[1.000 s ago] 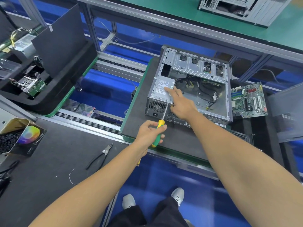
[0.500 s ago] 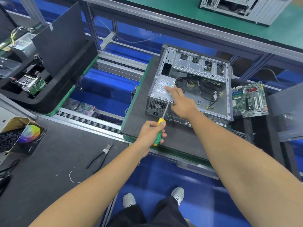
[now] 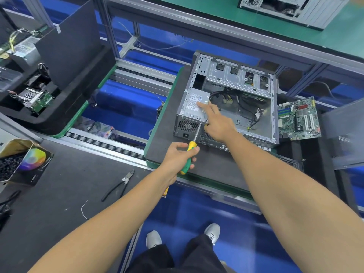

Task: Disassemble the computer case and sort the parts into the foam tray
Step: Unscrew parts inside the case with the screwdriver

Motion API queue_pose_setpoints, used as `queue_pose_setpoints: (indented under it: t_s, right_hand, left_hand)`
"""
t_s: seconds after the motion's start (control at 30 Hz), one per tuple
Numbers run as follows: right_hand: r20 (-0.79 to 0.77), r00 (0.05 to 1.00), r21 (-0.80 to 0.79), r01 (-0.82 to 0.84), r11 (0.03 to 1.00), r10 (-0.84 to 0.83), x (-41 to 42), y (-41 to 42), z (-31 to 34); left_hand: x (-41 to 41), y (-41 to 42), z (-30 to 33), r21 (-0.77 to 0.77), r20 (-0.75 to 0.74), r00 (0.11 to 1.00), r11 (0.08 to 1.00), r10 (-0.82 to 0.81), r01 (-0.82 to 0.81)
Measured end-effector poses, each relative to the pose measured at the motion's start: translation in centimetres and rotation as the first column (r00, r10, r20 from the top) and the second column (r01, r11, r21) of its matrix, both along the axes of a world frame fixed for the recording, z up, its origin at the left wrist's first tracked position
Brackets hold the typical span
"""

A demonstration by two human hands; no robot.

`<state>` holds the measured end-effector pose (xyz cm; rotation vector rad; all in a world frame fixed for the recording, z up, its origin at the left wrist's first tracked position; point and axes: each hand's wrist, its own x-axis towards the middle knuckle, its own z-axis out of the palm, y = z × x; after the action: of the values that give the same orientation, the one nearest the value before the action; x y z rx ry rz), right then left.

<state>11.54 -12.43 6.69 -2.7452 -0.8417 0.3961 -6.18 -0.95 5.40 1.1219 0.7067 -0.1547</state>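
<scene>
Arms outstretched; left hand point(image 3: 178, 155) around screwdriver point(image 3: 189, 154)

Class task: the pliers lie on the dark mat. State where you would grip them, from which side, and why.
Grip the pliers by the two black handles, coming from above on the near side. They lie flat, jaws pointing away toward the rollers, handles splayed toward the person, with bare mat around them. The left hand, nearest, already holds the screwdriver.

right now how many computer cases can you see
2. One open computer case lies on the dark pallet in front of the person, with the right hand on its power supply. A second case sits on the green shelf, cut off by the frame's top edge.
</scene>
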Motion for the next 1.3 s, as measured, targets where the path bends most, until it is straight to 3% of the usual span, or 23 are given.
queue_pose_setpoints:
  t_s: [0.23,0.4,0.53,0.83,0.93,1.1,1.23,1.3]
  right_hand:
    - [0.014,1.000,-0.005,0.005,1.000,-0.005,-0.2,0.0,0.2]
    - [0.015,1.000,0.003,-0.003,1.000,0.003,-0.2,0.0,0.1]
    - [0.012,1.000,0.009,0.000,1.000,0.000,-0.1,0.0,0.0]
    - [0.014,1.000,0.013,0.005,1.000,-0.005,0.0,0.0,0.0]
    - [0.016,1.000,0.011,0.002,1.000,-0.002,-0.1,0.0,0.0]
    - [0.023,1.000,0.003,-0.003,1.000,0.003,0.0,0.0,0.0]
    - [0.021,1.000,0.006,-0.001,1.000,0.000,-0.1,0.0,-0.1]
    - [0.022,1.000,0.006,0.002,1.000,-0.002,-0.1,0.0,0.0]
  left_hand:
    - [0.4,0.3,0.5,-0.066,-0.001,0.997,0.995,-0.076,0.075]
    - [0.5,-0.3,0.5,0.025,-0.021,0.998,0.998,-0.054,0.055]
    - [0.3,0.1,-0.2,0.015,0.006,1.000,1.000,0.025,-0.025]
    - [1.1,0.0,-0.2,0.083,0.036,0.994,0.992,-0.098,0.095]
    - [0.9,0.2,-0.6,0.022,0.066,0.997,0.999,-0.030,0.029]
    - [1.2,0.1,-0.1,-0.063,0.038,0.994,0.992,-0.103,0.105]
    - [2.1,-0.2,0.5,0.092,0.037,0.980,0.977,-0.196,0.192]
    - [2.1,-0.4,0.3,0.098,0.037,0.983,0.980,-0.179,0.174]
